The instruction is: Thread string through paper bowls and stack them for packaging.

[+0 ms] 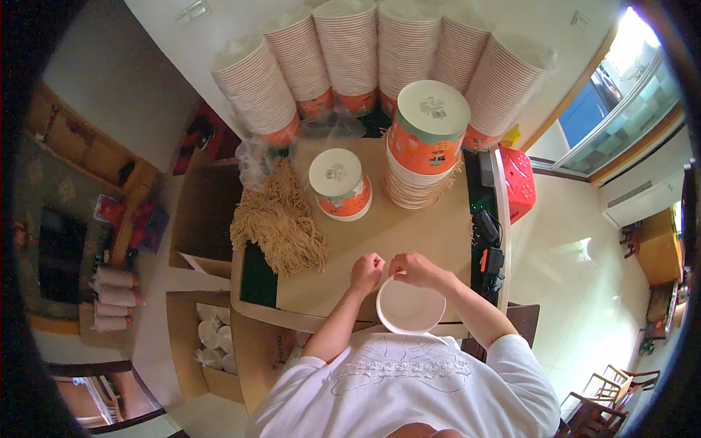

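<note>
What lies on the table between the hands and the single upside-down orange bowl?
Only bare brown cardboard in the head view; the hands, left and right, sit near the white bowl, the orange bowl beyond.

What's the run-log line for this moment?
left hand: at rim of white bowl | right hand: at rim | noodle pile: left, apart | upturned bowl: beyond, untouched

two hands at the rim of a white paper bowl, seen from above

the left hand (366, 271) and right hand (413, 269) pinch at the far rim of an open white bowl (410, 306) held over a cardboard-covered table (409, 226). a pile of dry noodles (281, 219) lies to the left; an upturned orange bowl (338, 184) and a taller stack of orange bowls (425, 146) stand beyond, with long sleeves of bowls (380, 51) against the wall.
</note>
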Demonstrator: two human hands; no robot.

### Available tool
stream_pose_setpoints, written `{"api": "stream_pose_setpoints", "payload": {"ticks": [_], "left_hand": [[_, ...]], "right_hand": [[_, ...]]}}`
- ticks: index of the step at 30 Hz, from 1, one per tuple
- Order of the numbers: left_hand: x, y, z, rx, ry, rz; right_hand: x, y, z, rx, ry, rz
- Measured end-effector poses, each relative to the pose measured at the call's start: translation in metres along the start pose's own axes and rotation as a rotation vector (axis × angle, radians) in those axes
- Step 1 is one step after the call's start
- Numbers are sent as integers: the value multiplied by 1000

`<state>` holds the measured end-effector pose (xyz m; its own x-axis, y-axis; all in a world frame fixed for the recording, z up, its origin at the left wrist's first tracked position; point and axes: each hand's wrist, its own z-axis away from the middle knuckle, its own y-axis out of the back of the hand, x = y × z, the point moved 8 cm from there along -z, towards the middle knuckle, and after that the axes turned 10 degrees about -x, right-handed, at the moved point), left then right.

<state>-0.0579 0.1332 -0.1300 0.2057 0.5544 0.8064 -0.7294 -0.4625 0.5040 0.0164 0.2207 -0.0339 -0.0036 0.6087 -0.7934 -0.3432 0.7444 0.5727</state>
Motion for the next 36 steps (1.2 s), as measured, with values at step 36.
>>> {"api": "stream_pose_setpoints", "payload": {"ticks": [36], "left_hand": [[41,90,36,80,-193,254]], "right_hand": [[38,64,82,703,-338,80]]}}
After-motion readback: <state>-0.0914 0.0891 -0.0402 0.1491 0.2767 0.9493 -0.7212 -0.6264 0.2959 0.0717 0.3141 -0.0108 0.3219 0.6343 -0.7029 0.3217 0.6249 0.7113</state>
